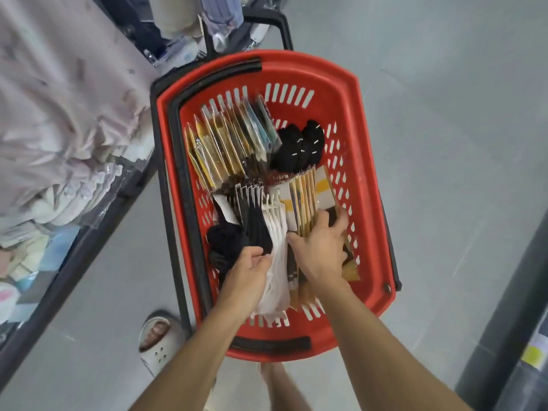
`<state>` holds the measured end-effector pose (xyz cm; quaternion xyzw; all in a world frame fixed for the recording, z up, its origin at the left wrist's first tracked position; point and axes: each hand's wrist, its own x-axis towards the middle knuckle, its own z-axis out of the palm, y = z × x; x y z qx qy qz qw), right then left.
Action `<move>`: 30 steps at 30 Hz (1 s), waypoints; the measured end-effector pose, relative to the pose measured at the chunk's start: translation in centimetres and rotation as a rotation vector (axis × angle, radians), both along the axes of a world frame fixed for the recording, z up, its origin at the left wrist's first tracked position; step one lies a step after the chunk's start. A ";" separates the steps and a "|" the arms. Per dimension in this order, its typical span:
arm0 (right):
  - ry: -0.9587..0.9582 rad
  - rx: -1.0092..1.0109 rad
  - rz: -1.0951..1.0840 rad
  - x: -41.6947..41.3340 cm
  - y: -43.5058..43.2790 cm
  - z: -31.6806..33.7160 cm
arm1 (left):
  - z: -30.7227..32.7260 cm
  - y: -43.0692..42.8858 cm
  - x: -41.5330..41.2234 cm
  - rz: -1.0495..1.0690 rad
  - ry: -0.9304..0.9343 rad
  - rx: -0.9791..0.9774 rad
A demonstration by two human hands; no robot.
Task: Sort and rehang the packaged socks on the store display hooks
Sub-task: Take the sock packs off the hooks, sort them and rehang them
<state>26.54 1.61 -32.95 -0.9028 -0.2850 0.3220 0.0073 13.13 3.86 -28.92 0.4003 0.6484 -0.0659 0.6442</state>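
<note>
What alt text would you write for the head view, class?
In a red basket on a grey floor, the left hand grips dark socks and the right hand grips yellow packs. Folded clothes lie at the left.

A red basket [311,66] stands on the grey floor [444,143]. Inside, yellow sock packs [225,143] stand in rows, one beyond my left hand [249,266], one under my right hand [321,247]; black bundles [299,146] beyond that hand, white socks [278,262] between both hands, dark socks [255,229] touching the left one.
</note>
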 end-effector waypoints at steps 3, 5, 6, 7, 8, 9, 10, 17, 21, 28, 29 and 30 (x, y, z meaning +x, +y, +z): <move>-0.077 -0.038 0.024 -0.1 -0.1 -0.1 | 0.0 -0.3 0.1 -0.057 0.014 0.021; -0.144 -0.050 0.079 -0.1 -0.1 -0.2 | -0.2 -0.5 0.1 -0.102 0.017 0.028; -0.151 -0.052 0.088 -0.3 -0.1 -0.3 | -0.2 -0.5 0.1 -0.121 0.015 0.034; -0.149 -0.055 0.090 -0.5 -0.2 -0.3 | -0.3 -0.5 0.1 -0.136 0.011 0.041; -0.147 -0.062 0.090 -0.7 -0.3 -0.3 | -0.4 -0.5 0.1 -0.152 0.008 0.047; -0.146 -0.069 0.089 -0.9 -0.3 -0.3 | -0.4 -0.5 0.1 -0.170 0.006 0.055; -0.140 -0.069 0.082 -1.1 -0.2 -0.3 | -0.5 -0.5 0.1 -0.187 0.006 0.063; -0.091 -0.071 -0.028 -0.1 0.5 -0.2 | -0.7 -0.2 -0.6 -0.227 0.003 0.073; 0.032 -0.018 -0.044 0.1 0.4 -0.3 | -0.2 -0.2 -0.7 -0.220 -0.006 0.067; -0.042 0.219 -0.124 0.8 -1.5 5.9 | 3.6 0.3 -3.3 -0.181 -0.007 0.105; -0.048 0.253 -0.127 0.9 -1.6 7.7 | 4.5 0.4 -3.7 -0.160 -0.005 0.113; -0.053 0.281 -0.128 1.1 -1.7 9.6 | 5.5 0.5 -4.0 -0.136 -0.009 0.116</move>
